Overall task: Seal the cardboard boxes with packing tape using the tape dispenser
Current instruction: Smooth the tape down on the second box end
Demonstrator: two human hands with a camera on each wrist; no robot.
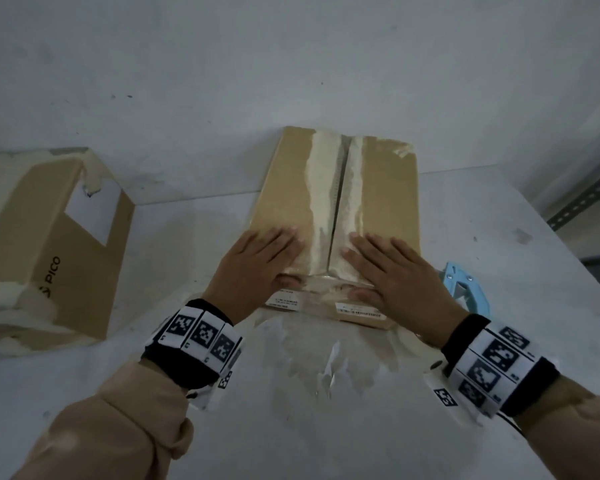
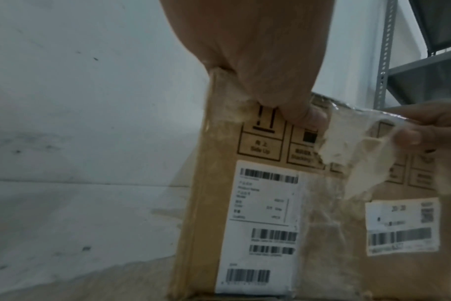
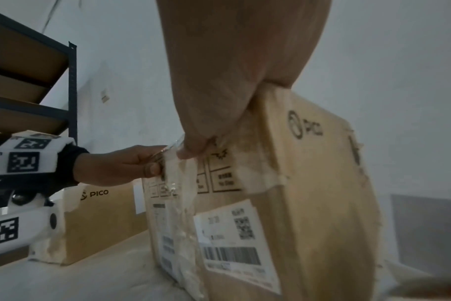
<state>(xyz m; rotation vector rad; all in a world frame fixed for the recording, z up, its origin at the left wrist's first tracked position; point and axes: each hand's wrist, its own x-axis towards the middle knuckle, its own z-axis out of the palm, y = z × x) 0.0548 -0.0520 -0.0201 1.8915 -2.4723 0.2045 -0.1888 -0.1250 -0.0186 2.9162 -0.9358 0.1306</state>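
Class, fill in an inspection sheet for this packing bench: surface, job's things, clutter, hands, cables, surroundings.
Surface: white table, scuffed, with old tape residue in front of the box.
Job's things: middle cardboard box, flaps closed, centre seam with torn tape remnants; second PICO box at left; blue tape dispenser lying right of the middle box.
Clutter: loose clear tape strip hanging over the box's front face.
Hands: left hand and right hand flat on the box top, thumbs over the front edge; neither holds the dispenser.
Cables: nothing seen.
Surroundings: white wall; metal shelving at right.
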